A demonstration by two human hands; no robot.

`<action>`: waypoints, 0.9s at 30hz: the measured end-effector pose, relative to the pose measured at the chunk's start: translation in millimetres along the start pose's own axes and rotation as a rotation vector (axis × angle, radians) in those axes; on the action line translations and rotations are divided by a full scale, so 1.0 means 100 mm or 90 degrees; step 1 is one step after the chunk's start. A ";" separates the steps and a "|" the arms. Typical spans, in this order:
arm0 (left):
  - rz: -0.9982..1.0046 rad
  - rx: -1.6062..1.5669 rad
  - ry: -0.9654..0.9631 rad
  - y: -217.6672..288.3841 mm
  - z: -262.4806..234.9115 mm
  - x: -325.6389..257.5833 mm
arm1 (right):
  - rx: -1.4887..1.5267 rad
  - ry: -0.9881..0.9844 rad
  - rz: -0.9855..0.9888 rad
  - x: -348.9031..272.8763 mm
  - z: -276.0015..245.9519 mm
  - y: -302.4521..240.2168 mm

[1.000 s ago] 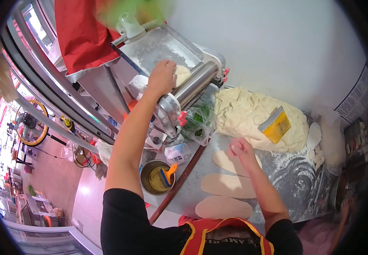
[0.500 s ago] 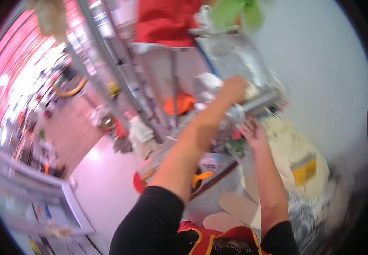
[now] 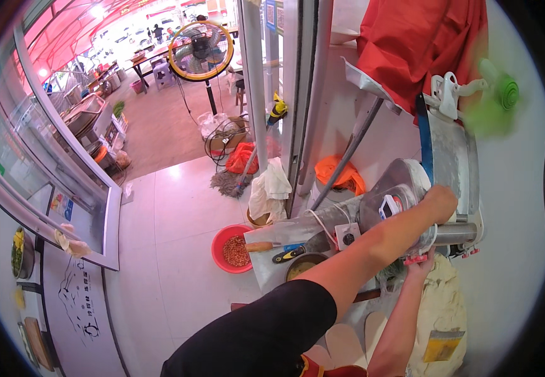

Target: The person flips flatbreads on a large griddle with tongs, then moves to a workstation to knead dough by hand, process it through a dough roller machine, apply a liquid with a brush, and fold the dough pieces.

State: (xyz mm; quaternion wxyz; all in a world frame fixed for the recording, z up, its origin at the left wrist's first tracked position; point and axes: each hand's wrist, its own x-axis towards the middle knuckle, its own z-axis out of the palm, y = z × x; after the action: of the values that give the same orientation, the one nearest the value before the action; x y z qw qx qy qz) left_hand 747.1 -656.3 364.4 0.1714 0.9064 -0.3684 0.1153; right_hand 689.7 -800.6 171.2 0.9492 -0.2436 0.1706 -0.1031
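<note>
Forearms stretch forward to the metal dough roller. Left hand lies curled on the machine's top beside its steel roll, grip hidden from view. Right hand reaches up beneath the roll, fingers spread, touching its underside above the dough mound on the bench.

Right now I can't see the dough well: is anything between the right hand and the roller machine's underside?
Nothing visible. The right hand already reaches the roller from below, beside the dough pile. The left hand rests on the machine's top.
</note>
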 end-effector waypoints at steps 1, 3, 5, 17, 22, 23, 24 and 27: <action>-0.005 -0.005 0.002 -0.02 0.00 -0.01 | -0.009 -0.024 -0.008 -0.03 0.06 0.04; -0.014 -0.015 0.007 -0.04 0.03 -0.02 | 0.021 0.051 0.006 -0.11 0.18 0.05; -0.009 -0.019 -0.006 0.01 0.00 0.00 | 0.025 0.106 0.002 -0.33 0.42 0.05; 0.005 0.001 0.073 -0.10 0.18 0.05 | -0.040 0.043 -0.007 -0.25 0.01 0.08; 0.002 -0.019 -0.004 0.02 0.03 0.05 | -0.514 -0.121 -0.261 -0.02 -0.71 -0.05; 0.003 -0.012 -0.009 0.01 0.01 0.03 | -0.511 -0.100 -0.282 -0.08 -0.71 0.00; 0.005 -0.006 -0.014 0.01 0.00 0.01 | -0.409 -0.059 -0.239 -0.10 -0.67 -0.02; -0.009 -0.007 -0.034 -0.03 -0.03 -0.01 | 0.103 0.111 0.003 -0.19 -0.46 -0.08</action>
State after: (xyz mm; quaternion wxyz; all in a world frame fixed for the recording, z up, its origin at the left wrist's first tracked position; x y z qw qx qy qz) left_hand 748.0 -652.4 365.6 0.1675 0.9109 -0.3669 0.0874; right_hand 654.6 -821.4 142.5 0.9475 -0.1558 0.2446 -0.1349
